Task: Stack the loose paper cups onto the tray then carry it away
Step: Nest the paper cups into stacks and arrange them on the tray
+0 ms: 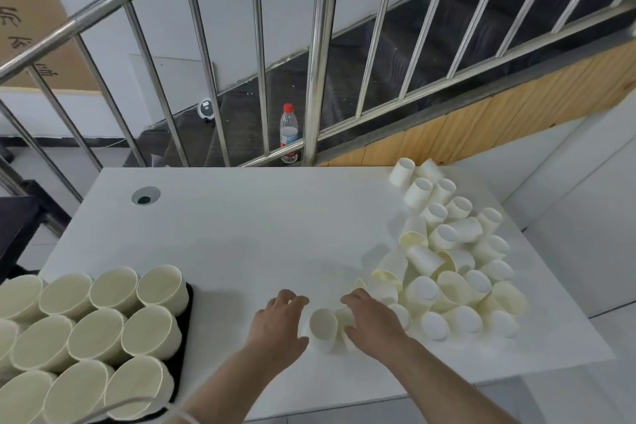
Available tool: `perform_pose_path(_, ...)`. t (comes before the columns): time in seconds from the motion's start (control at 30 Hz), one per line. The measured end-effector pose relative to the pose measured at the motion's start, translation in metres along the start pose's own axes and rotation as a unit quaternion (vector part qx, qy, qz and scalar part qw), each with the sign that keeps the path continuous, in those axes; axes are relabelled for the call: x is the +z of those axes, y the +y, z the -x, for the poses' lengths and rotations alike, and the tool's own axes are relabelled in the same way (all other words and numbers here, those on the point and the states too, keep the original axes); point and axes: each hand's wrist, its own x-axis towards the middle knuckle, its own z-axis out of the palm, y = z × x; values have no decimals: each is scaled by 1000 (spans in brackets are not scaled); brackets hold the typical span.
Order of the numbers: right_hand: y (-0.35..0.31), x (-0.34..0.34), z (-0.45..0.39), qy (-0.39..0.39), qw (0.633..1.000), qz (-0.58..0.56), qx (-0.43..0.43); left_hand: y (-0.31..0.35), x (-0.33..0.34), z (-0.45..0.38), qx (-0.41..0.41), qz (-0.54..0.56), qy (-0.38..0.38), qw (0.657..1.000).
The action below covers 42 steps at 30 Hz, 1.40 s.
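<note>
At the left edge of the white worktop [241,234] sits the black tray [184,337], packed with upright paper cups in tight rows [103,330], their open mouths facing up. Toward the middle, near the front edge, the person's left hand [278,320] rests palm down on the worktop with its fingers spread and loose, gripping nothing, just beside a single cup lying on its side [323,325]. That cup lies between the two hands. The right hand [373,318] reaches over the near end of the loose cups, fingers bent over a cup under its palm; whether it actually grips it, I cannot tell. Further right, the heap of loose cups [454,258] sprawls along the worktop's right side, tumbled every way. Beyond the worktop a plastic bottle [288,132] stands by the steel railing [315,55].
</note>
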Motion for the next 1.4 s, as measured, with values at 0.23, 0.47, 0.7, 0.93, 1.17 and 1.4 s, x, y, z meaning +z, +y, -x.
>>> perform_pose_path(0.23,10,-2,0,-1,999,-14,-34,15,14,-5,-11,4,0,1000)
perform_pose_path(0.47,17,-7,4,-5,998,-20,-54,32,37,-22,7,-19,-16,1000)
perform_pose_path(0.7,15,-9,-1,-6,996,-37,-75,6,29,-23,-44,17,46,998)
perform_pose_path(0.93,-2,-13,-12,13,991,-110,-69,-20,10,-26,-104,224,150,957)
perform_pose_path(1.17,-10,-15,-25,41,928,-368,28,-16,11,-23,-94,408,162,894)
perform_pose_path(1.4,-12,-25,-24,26,896,-444,4,-22,15,-24,-74,333,96,935)
